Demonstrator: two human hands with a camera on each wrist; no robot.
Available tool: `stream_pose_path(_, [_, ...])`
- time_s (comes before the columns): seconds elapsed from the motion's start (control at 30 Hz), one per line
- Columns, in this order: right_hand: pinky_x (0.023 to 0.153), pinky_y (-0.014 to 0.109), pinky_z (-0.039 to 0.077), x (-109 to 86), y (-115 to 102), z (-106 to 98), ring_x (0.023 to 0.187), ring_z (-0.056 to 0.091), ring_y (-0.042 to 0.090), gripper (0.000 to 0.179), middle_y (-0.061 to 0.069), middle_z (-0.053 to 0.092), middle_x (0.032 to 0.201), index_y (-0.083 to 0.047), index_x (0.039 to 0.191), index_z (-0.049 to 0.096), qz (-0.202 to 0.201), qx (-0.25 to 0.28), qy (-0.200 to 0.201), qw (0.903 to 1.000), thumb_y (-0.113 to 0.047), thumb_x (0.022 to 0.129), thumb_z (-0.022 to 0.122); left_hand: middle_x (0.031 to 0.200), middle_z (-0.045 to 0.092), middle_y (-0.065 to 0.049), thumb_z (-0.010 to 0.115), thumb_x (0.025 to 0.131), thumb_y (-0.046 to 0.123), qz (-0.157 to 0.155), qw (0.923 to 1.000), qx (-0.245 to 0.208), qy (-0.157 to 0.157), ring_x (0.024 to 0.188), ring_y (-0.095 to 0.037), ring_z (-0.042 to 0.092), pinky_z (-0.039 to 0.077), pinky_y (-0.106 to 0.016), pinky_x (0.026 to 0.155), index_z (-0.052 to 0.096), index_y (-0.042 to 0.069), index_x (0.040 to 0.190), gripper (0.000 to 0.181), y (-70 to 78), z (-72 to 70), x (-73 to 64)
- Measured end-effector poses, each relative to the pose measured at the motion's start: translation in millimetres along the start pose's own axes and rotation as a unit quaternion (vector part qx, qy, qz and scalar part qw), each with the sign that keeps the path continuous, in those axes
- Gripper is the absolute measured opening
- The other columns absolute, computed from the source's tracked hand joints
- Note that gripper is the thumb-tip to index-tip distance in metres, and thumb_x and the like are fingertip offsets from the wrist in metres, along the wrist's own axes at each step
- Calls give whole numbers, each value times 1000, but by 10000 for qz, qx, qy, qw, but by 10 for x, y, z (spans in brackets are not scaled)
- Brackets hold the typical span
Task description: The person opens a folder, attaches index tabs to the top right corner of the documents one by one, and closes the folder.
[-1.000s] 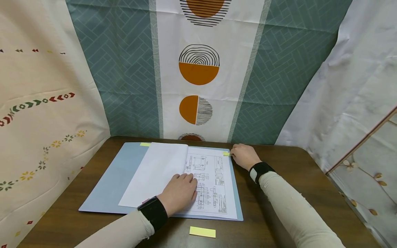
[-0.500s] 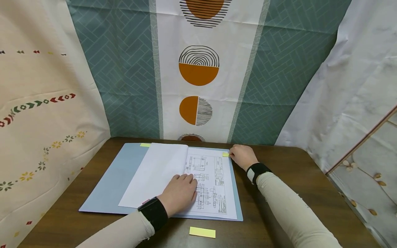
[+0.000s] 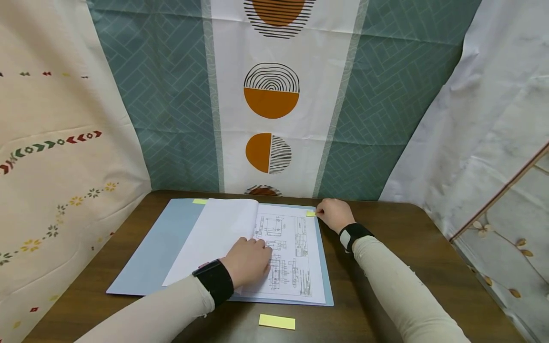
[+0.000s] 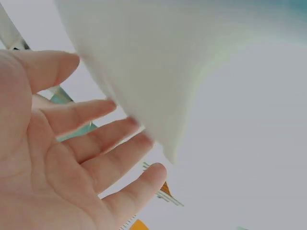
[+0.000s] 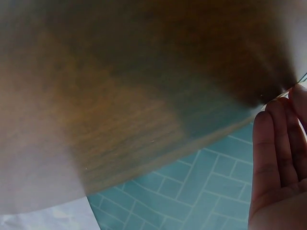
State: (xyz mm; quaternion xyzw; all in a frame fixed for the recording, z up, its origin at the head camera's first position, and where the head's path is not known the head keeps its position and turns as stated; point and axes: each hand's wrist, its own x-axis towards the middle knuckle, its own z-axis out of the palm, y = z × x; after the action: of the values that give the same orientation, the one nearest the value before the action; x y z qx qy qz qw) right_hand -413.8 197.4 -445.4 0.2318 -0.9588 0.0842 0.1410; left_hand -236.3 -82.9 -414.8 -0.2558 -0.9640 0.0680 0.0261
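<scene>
A light blue folder (image 3: 146, 259) lies open with white sheets inside. Its left-hand sheet (image 3: 216, 233) is blank and turned over; the right-hand page (image 3: 315, 281) carries technical drawings. Flat across the lower middle of the pages rests my left hand (image 3: 248, 263), fingers (image 4: 129, 153) loosely extended in the left wrist view. At the page's upper right edge, my right hand (image 3: 336, 214) pinches the outer end of a yellow sticky tab (image 3: 310, 214). The right wrist view shows thumb and fingers (image 5: 266, 143) meeting at the sheet edge.
Another yellow tab (image 3: 199, 201) sticks out at the folder's top left. A pad of yellow sticky notes (image 3: 277, 321) lies on the brown table (image 3: 411, 238) in front of the folder. Patterned curtains (image 3: 180, 119) hang around the table's back and sides.
The head view has shifted slightly, carrying the scene a little left. Both hands keep their places on the folder; the right forearm has drawn in slightly leftward.
</scene>
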Motion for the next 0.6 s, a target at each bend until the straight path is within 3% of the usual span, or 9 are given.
stream_pose_path(0.07, [85,42,62,1,-2,-10,93,76,24,6,5,82,104,-10,102,88,48,0,-24,10000,-9,98,85,106,77,-8,78,102,35,62,10000,-11,-71,93,-25,71,58,-45,90,81,10,120,31,-3,-80,88])
stream_pose_path(0.13, [84,42,62,0,-5,-17,92,76,24,6,5,82,104,-10,102,88,66,5,-33,10000,-9,98,85,111,77,-7,79,102,35,116,9999,3,-75,96,-25,72,59,-45,91,80,10,123,32,9,-151,190])
stream_pose_path(0.3, [83,42,63,15,3,-27,91,76,22,7,4,82,102,-11,101,89,18,-21,39,10000,-9,98,83,148,69,-6,75,105,44,249,9995,126,-128,136,-27,66,55,-47,108,69,11,147,54,93,-239,515])
stream_pose_path(0.4, [83,41,63,12,4,-27,90,77,21,7,3,83,101,-13,100,89,15,-7,43,10000,-9,98,83,161,60,-4,68,109,49,341,9988,255,-226,148,-26,56,48,-48,117,61,12,158,62,157,-221,734])
stream_pose_path(0.6, [82,42,63,21,4,-8,87,77,21,7,1,83,97,-14,98,90,12,-48,27,10000,-10,98,84,172,47,0,60,111,56,272,9990,226,-281,158,-24,44,40,-50,124,50,16,166,68,229,-50,1153])
